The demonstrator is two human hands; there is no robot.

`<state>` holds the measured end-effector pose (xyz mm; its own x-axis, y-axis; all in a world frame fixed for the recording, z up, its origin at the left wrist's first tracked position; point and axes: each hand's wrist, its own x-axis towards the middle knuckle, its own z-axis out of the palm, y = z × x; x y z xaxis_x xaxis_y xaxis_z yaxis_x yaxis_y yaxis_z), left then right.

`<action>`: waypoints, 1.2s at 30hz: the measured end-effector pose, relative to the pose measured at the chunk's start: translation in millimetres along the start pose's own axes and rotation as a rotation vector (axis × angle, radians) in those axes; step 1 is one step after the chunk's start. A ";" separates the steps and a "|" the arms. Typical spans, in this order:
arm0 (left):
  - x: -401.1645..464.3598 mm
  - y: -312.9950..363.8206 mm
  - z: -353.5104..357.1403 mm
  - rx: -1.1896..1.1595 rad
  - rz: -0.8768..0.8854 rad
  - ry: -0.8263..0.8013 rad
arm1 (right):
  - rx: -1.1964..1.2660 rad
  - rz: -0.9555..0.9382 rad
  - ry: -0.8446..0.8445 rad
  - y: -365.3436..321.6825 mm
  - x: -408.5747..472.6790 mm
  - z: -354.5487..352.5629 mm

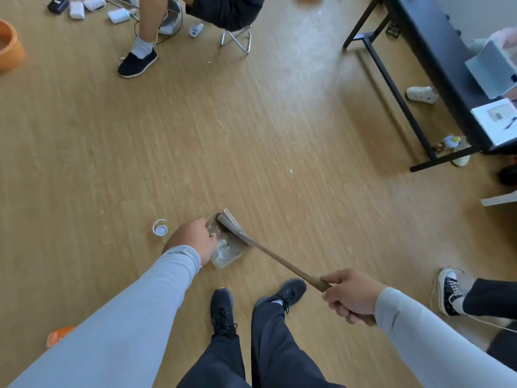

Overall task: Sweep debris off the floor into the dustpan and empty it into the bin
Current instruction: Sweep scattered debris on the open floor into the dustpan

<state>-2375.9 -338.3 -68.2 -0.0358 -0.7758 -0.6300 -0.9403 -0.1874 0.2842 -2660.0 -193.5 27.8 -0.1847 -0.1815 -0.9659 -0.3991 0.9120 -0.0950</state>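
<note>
While left hand grips the near edge of the clear plastic dustpan flat on the wood-look floor, right hand fingers wrap the long brown wooden broom handle; grey broom head rests across the pan, white scraps inside.

both hands low, fingers curled

Floor tan woodgrain | sleeves pale blue | shoes black | bin orange | table black
</note>
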 end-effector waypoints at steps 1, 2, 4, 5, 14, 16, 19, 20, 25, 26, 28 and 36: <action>-3.9 -0.8 -2.1 -0.003 -0.001 -0.014 | 0.083 -0.011 -0.003 5.7 -13.6 -12.6; -8.7 -1.3 -4.7 -0.002 0.002 -0.026 | 0.138 -0.026 0.003 12.0 -27.7 -22.6; -17.1 -0.5 -10.5 -0.008 0.006 -0.035 | 0.162 -0.055 0.041 22.6 -49.3 -34.6; -19.8 2.8 -15.5 -0.014 0.005 -0.030 | 0.157 -0.073 0.068 25.4 -54.9 -38.5; 8.7 93.4 -32.2 -0.033 0.082 0.018 | 0.264 -0.109 0.342 32.9 -6.2 -121.6; 21.7 121.3 -28.2 -0.037 0.088 0.026 | 0.281 -0.087 0.354 33.8 16.8 -150.5; 44.3 167.5 -26.3 -0.044 0.097 0.035 | 0.299 -0.070 0.370 29.8 42.4 -200.6; 52.4 183.6 -26.6 -0.044 0.099 0.037 | 0.304 -0.073 0.373 28.1 50.4 -218.2; 98.2 260.9 -23.1 -0.052 0.081 0.043 | 0.222 -0.070 0.356 4.1 92.9 -299.8; 107.8 274.3 -20.1 -0.054 0.075 0.043 | 0.187 -0.074 0.351 -3.6 103.9 -312.4; 124.0 296.9 -11.6 -0.053 0.061 0.038 | 0.097 -0.079 0.333 -19.2 123.6 -328.6; 142.5 346.9 11.0 -0.022 -0.002 0.004 | -0.341 -0.064 0.124 -21.2 134.5 -331.2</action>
<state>-2710.9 -507.2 -67.3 -0.0324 -0.7778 -0.6277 -0.9326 -0.2024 0.2989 -2973.8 -359.1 -20.3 -0.2490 -0.2962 -0.9221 -0.6859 0.7261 -0.0480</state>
